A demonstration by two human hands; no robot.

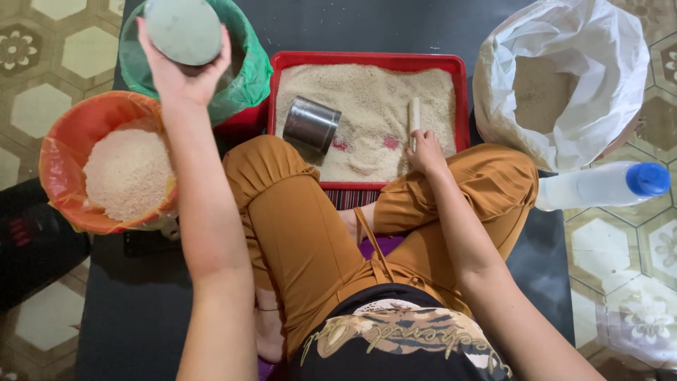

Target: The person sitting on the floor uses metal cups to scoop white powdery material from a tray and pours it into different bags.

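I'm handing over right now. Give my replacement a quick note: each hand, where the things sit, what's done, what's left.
Left hand: raised, holding a round grey-green lump over the green-lined container.
Right hand: gripping a pale stick standing in the grain of the red tray.
Metal cup lies tipped in the tray's grain.
Orange-lined bowl at left holds grain; white sack at right is open, bottle beside it.
Done: tray is filled, with bare patches scraped.
Left: the lump is not yet set down.

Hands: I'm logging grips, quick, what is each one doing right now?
Left hand: closed around a round grey-green bowl, held above the green bag.
Right hand: closed on a pale stick in the red tray.
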